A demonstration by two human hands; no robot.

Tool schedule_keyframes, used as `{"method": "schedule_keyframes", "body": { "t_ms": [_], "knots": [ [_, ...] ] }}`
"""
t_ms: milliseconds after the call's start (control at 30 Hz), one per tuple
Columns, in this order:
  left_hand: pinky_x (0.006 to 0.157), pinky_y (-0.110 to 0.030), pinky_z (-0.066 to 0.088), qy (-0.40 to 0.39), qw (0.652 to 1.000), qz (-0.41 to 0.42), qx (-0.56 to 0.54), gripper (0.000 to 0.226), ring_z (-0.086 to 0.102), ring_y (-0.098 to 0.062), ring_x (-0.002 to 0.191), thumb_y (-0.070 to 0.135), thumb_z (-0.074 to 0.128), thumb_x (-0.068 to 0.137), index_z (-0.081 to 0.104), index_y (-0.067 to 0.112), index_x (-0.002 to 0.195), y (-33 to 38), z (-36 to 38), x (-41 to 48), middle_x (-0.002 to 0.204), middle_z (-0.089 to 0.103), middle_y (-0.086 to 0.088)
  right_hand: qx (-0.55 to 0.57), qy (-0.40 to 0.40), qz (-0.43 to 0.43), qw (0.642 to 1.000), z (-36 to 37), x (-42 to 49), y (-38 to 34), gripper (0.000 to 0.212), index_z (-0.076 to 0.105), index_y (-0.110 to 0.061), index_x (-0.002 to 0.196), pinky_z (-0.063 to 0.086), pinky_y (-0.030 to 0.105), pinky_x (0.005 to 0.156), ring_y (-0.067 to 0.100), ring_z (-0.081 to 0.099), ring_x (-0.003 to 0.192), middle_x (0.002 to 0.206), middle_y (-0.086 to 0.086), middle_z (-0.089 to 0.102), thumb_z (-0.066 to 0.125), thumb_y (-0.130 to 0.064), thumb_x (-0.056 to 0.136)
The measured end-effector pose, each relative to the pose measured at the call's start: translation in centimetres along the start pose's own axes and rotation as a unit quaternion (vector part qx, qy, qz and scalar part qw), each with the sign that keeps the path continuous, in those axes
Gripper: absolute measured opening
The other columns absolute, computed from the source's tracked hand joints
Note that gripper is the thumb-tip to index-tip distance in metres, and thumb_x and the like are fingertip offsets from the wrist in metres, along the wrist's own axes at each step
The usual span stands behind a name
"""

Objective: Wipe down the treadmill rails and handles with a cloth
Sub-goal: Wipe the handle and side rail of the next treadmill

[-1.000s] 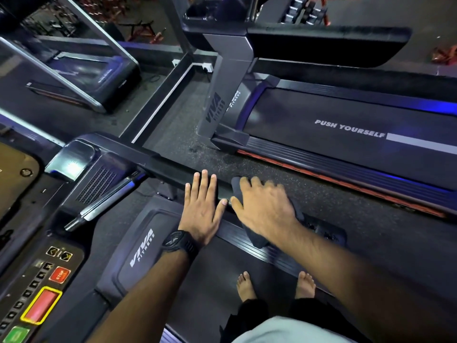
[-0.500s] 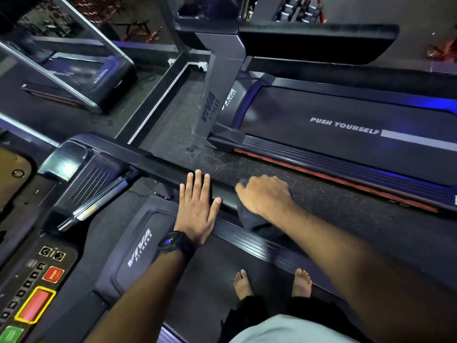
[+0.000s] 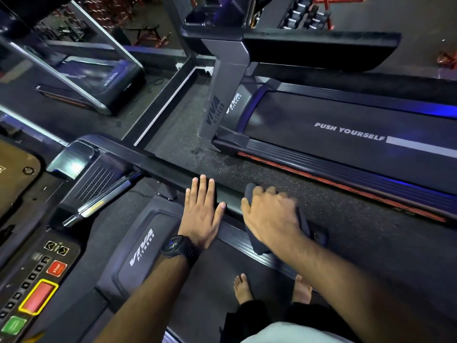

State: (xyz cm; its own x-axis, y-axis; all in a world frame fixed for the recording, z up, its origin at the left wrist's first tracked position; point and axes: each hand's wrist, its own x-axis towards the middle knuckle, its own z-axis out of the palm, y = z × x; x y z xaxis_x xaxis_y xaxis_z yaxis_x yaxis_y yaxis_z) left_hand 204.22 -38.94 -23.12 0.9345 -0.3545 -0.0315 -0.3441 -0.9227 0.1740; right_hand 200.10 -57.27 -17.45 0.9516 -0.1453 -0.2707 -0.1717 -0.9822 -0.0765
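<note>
The left hand (image 3: 201, 214) lies flat and open on the dark handrail (image 3: 158, 167), fingers straight and pointing across it, a black watch (image 3: 179, 246) on the wrist. The right hand (image 3: 269, 214) sits on the same handrail, just beside the left and farther from the console end, its fingers curled over a dark cloth (image 3: 258, 245). The 2 hands are apart, with a strip of bare handrail showing between them. The cloth is bunched under the right palm and drapes over the handrail's inner side toward the belt; the right hand is blurred, which suggests a stroke under way. To do this pass well, the cloth should wrap the handrail's top and both sides, pressed firmly and drawn in long overlapping strokes along its length, and the left hand should lift off so the patch beneath it gets wiped too. Compared with 1 second ago, the right fingers, then laid flatter across the cloth, are now curled round it, while the left hand stays planted at the same spot on the handrail.
</note>
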Motion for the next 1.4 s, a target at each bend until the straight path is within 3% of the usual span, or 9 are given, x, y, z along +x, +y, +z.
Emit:
{"method": "schedule_keyframes", "body": {
  "t_ms": [133, 233, 400, 600, 767, 967, 1133, 1333, 1400],
  "knots": [
    [0.122, -0.039, -0.010, 0.005, 1.000, -0.001, -0.004, 0.076, -0.013, -0.024, 0.153, 0.055, 0.010, 0.098, 0.010, 0.010, 0.159, 0.5, 0.0, 0.2, 0.167, -0.003, -0.009, 0.026, 0.007, -0.090, 0.996, -0.9, 1.4, 0.6, 0.053, 0.057, -0.011, 0.127, 0.049, 0.043, 0.079, 0.035, 0.066, 0.101, 0.116, 0.014, 0.067, 0.034, -0.051, 0.102],
    [0.122, -0.043, -0.007, -0.003, 1.000, 0.004, -0.009, 0.076, -0.010, -0.026, 0.154, 0.055, 0.012, 0.097, 0.011, 0.010, 0.159, 1.5, 0.2, -0.3, 0.167, -0.001, -0.010, 0.138, -0.077, 0.003, 0.987, -1.1, 3.2, 1.7, 0.054, 0.067, -0.011, 0.117, 0.049, 0.042, 0.083, 0.034, 0.065, 0.107, 0.117, 0.015, 0.069, 0.029, -0.047, 0.104],
    [0.124, -0.049, 0.001, 0.007, 1.000, 0.001, -0.008, 0.075, -0.005, -0.029, 0.154, 0.054, 0.013, 0.099, 0.014, 0.008, 0.159, 1.9, 0.4, -0.5, 0.167, 0.003, -0.014, -0.072, -0.013, -0.024, 0.997, 0.4, -2.4, 0.4, 0.060, 0.051, -0.009, 0.135, 0.047, 0.047, 0.080, 0.037, 0.063, 0.096, 0.119, 0.016, 0.063, 0.037, -0.055, 0.099],
    [0.124, -0.050, 0.000, 0.000, 0.999, 0.045, 0.004, 0.076, -0.005, -0.030, 0.154, 0.054, 0.013, 0.098, 0.014, 0.007, 0.158, 2.1, 0.3, -0.3, 0.167, 0.004, -0.015, 0.128, -0.052, 0.048, 0.989, -1.2, 2.6, 2.6, 0.053, 0.068, -0.013, 0.119, 0.047, 0.041, 0.084, 0.035, 0.064, 0.111, 0.122, 0.014, 0.068, 0.031, -0.048, 0.101],
    [0.123, -0.050, -0.004, -0.006, 0.997, 0.069, 0.016, 0.078, -0.008, -0.030, 0.154, 0.057, 0.012, 0.098, 0.013, 0.008, 0.159, 1.7, 0.7, -1.0, 0.167, 0.002, -0.014, -0.057, 0.021, 0.035, 0.998, 1.2, -3.5, 0.4, 0.054, 0.061, -0.017, 0.124, 0.047, 0.045, 0.079, 0.036, 0.064, 0.093, 0.110, 0.010, 0.067, 0.039, -0.057, 0.095],
    [0.123, -0.050, -0.005, -0.015, 0.996, 0.078, 0.025, 0.078, -0.009, -0.029, 0.154, 0.058, 0.011, 0.098, 0.010, 0.011, 0.159, 2.0, 0.5, -1.1, 0.167, 0.001, -0.013, 0.118, -0.059, 0.104, 0.986, -1.1, 1.1, 2.9, 0.056, 0.067, -0.015, 0.124, 0.049, 0.044, 0.093, 0.036, 0.062, 0.116, 0.126, 0.013, 0.067, 0.033, -0.053, 0.100],
    [0.124, -0.051, 0.001, -0.010, 0.996, 0.080, 0.027, 0.077, -0.005, -0.028, 0.154, 0.058, 0.014, 0.098, 0.012, 0.010, 0.159, 2.3, 0.6, -1.6, 0.167, 0.004, -0.013, -0.055, 0.028, 0.055, 0.997, 1.0, -4.0, 0.4, 0.054, 0.061, -0.017, 0.126, 0.046, 0.045, 0.081, 0.036, 0.063, 0.097, 0.114, 0.009, 0.067, 0.038, -0.056, 0.096],
    [0.123, -0.048, -0.006, -0.021, 0.997, 0.074, 0.021, 0.078, -0.012, -0.026, 0.153, 0.058, 0.012, 0.097, 0.008, 0.011, 0.160, 3.8, 0.6, -2.1, 0.167, -0.001, -0.012, 0.125, -0.064, 0.100, 0.985, -0.9, 0.8, 3.9, 0.057, 0.070, -0.014, 0.115, 0.053, 0.046, 0.088, 0.034, 0.064, 0.105, 0.114, 0.013, 0.070, 0.030, -0.051, 0.100],
    [0.123, -0.046, -0.007, -0.023, 0.997, 0.074, 0.018, 0.078, -0.012, -0.026, 0.153, 0.058, 0.011, 0.097, 0.008, 0.011, 0.160, 4.4, 0.7, -2.4, 0.167, -0.002, -0.011, 0.059, -0.011, 0.086, 0.995, 0.2, -1.0, 3.6, 0.055, 0.067, -0.013, 0.117, 0.051, 0.047, 0.087, 0.035, 0.065, 0.101, 0.112, 0.012, 0.069, 0.032, -0.052, 0.099]
  ]
}}
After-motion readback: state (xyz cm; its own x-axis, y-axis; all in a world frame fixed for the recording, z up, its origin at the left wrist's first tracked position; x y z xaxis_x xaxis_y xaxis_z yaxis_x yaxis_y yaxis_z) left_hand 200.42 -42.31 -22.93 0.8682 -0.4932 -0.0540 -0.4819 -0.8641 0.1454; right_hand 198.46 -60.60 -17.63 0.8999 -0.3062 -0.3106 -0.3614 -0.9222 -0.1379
